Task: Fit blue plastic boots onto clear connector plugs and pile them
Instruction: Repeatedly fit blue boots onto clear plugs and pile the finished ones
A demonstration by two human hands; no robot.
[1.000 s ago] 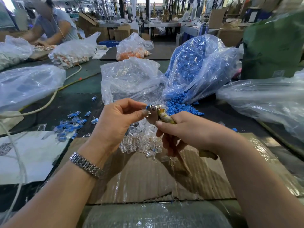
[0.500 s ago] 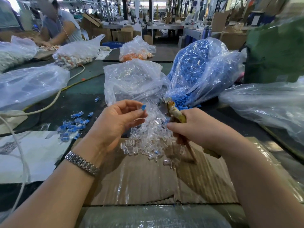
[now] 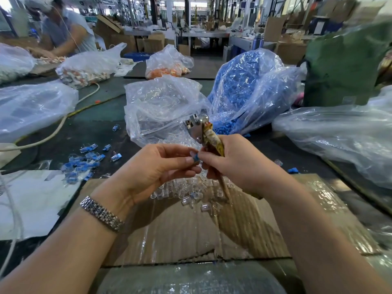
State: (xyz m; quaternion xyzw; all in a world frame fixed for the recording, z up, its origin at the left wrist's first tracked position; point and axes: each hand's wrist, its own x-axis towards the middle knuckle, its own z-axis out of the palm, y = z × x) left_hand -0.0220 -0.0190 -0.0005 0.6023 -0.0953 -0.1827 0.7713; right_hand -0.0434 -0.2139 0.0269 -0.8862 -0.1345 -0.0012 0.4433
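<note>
The left hand [image 3: 152, 168] sits at centre, fingers curled, thumb and forefinger pinching a blue boot [image 3: 196, 158]. The right hand [image 3: 235, 164] meets it from 3 o'clock, its fingertips touching the same boot, while the other fingers wrap a tool [image 3: 209, 137] with a patterned handle. The tool's metal head points up toward 12 o'clock. Whether a clear plug is already in the boot cannot be told.

Just below the hands, at 6 o'clock from them, loose clear plugs [image 3: 186, 190] lie heaped on the far edge of a taped cardboard sheet [image 3: 180, 234]. The heap spills from a clear bag [image 3: 161, 105] at 12 o'clock. Beside that bag, toward 1 o'clock, a second bag [image 3: 250, 88] holds blue boots, and some boots [image 3: 224, 126] have spilled from its mouth near the tool head.

At 9 o'clock from the hands, a pile of fitted plugs [image 3: 82, 164] lies on the dark table [image 3: 101, 115], blue and clear pieces mixed. A few stray pieces lie around it. White paper [image 3: 31, 200] lies at 8 o'clock, and a pale cable [image 3: 55, 132] curves across the table at 10 o'clock.

A metal watch [image 3: 101, 213] circles the left wrist. Large clear bags lie at 3 and 10 o'clock. A green sack [image 3: 343, 66] stands at 2 o'clock. Another person [image 3: 63, 32] works at 11 o'clock.
</note>
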